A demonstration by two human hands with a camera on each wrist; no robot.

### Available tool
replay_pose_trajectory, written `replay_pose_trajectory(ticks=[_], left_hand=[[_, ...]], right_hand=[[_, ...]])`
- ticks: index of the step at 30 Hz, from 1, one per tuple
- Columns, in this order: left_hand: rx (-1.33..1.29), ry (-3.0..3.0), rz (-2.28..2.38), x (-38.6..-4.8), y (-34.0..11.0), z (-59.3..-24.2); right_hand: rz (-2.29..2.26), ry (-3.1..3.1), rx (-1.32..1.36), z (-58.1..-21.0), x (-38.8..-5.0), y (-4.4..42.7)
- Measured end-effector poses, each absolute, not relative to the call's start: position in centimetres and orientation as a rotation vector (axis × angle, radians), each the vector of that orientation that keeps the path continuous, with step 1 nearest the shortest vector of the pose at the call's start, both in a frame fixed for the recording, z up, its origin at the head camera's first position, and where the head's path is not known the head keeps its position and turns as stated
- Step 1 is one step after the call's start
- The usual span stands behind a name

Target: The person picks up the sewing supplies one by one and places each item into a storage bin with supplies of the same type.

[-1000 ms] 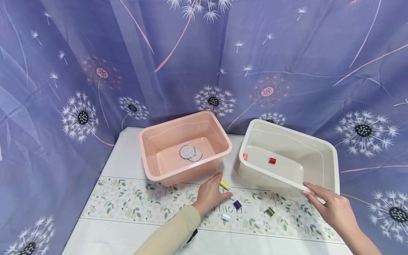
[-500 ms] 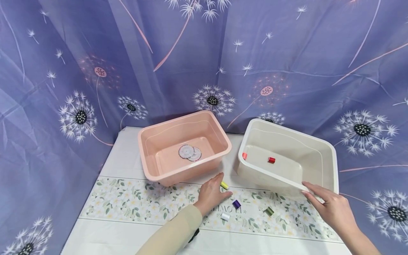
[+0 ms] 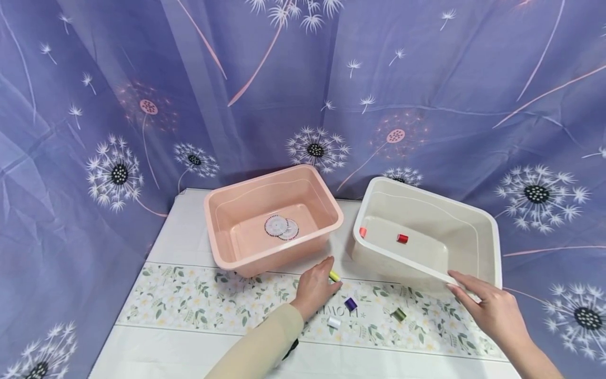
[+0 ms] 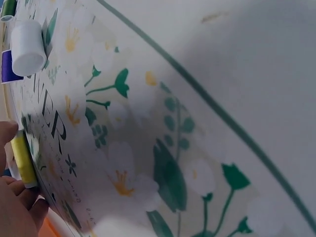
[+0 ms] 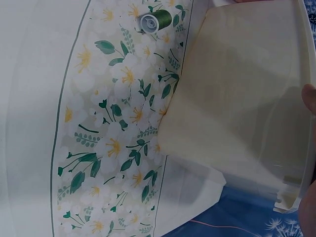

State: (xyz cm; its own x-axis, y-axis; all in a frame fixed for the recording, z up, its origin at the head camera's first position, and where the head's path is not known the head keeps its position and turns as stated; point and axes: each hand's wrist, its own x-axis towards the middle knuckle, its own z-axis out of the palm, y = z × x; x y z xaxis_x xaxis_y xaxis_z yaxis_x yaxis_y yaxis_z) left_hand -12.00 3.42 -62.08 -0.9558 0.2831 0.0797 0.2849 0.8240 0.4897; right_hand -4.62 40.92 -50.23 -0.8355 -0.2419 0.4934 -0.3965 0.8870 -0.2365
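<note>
We see a white tabletop (image 3: 156, 345) crossed by a printed floral band (image 3: 189, 300) of pale blossoms, green leaves and dark lettering, edged with thin lines. Toward its far side we find a pink bin (image 3: 284, 259) on the left and a white bin (image 3: 393, 268) on the right, a gap between them. On the band we count a white spool (image 3: 333, 322), lying near a purple spool (image 3: 350, 303), and a green spool (image 3: 399, 315) farther right; a yellow spool (image 3: 334, 276) sits at the left hand (image 3: 313, 290).
</note>
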Motion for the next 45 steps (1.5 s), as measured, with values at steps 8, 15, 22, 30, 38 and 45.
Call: replay_pose_trajectory(ticks=[8, 15, 22, 30, 38, 45], left_hand=[[-0.491, -2.946, -0.779, -12.1, 3.3, -62.3], [-0.563, -2.923, -0.799, -12.3, 2.7, -62.4], [-0.707, -2.864, -0.916, -12.6, 1.9, -61.6], [-0.783, -2.894, -0.975, -12.8, 1.4, -59.5], [-0.833, -2.887, -1.03, -12.7, 0.7, -57.7], [-0.909, -2.895, -0.987, -12.5, -0.1, -57.1]], right_hand=[[0.462, -2.593, 0.467, -50.1, -4.6, 40.6], [0.463, -2.591, 0.473, -50.2, -4.6, 40.6], [0.464, -2.594, 0.47, -50.2, -4.6, 40.6], [0.474, -2.593, 0.469, -50.3, -4.5, 40.8], [0.466, -2.591, 0.473, -50.2, -4.5, 40.8], [0.457, -2.582, 0.48, -50.2, -4.6, 40.9]])
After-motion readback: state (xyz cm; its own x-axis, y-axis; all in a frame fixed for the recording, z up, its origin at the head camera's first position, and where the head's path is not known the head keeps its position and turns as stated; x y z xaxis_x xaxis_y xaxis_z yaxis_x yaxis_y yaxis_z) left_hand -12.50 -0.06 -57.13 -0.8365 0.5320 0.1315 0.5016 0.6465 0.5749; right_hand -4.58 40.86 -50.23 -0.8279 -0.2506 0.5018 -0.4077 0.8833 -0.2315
